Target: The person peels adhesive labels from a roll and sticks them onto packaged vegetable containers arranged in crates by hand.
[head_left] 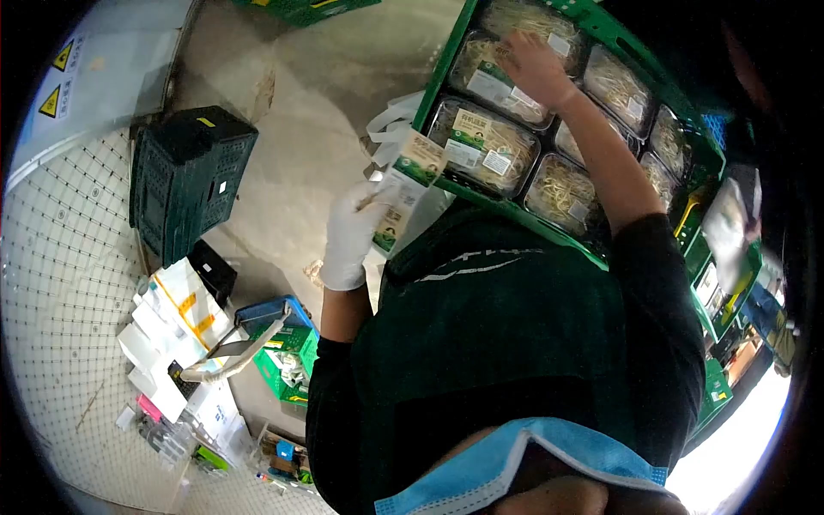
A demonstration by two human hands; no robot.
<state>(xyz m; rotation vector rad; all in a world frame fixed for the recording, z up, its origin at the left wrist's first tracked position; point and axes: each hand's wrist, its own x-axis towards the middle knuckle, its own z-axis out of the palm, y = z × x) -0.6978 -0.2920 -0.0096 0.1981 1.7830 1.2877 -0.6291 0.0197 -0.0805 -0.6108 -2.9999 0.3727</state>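
Note:
In a white glove, my left hand (346,240) grips a strip of printed labels (418,160), green and cream, hanging beside the crate's near left corner. My bare right hand (539,70) lies over a clear pack of bean sprouts (472,58) in the upper left of the green crate (446,60), its fingers on the lid near a label (491,81). Closer to me, another sprout pack (515,140) bears a green and cream label and a white sticker. Several more packs, such as one (616,86) to the right, fill the crate in rows.
Dark green folded crates (193,184) stand on the floor at left. Below them are white boxes (184,300) and a small green crate (287,365) with items inside. A white bag (395,120) hangs by the crate. Someone's plastic-covered hand or bag (734,227) shows blurred at right.

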